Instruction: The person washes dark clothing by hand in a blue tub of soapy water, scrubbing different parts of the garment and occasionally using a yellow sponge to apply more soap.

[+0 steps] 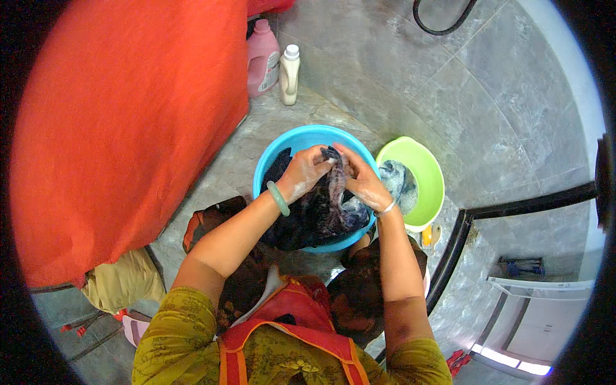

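Over a blue basin (pixel 296 136), both my hands grip a dark, soapy wet garment (pixel 335 192). My left hand (pixel 307 172), with a green bangle at its wrist, pinches the raised upper part of the cloth. Closed on the same cloth from the right is my right hand (pixel 362 178), with a silver bangle at the wrist. Suds whiten both hands. The lower part of the garment hangs into the basin and fills much of it; what lies beneath is hidden.
A lime green basin (pixel 431 186) with bluish wet cloth (pixel 393 176) and suds stands right of the blue one. Behind are a pink jug (pixel 262 61) and a cream bottle (pixel 290 77). A large red cloth (pixel 141 128) hangs at left. A black-framed glass partition (pixel 513 206) stands at right.
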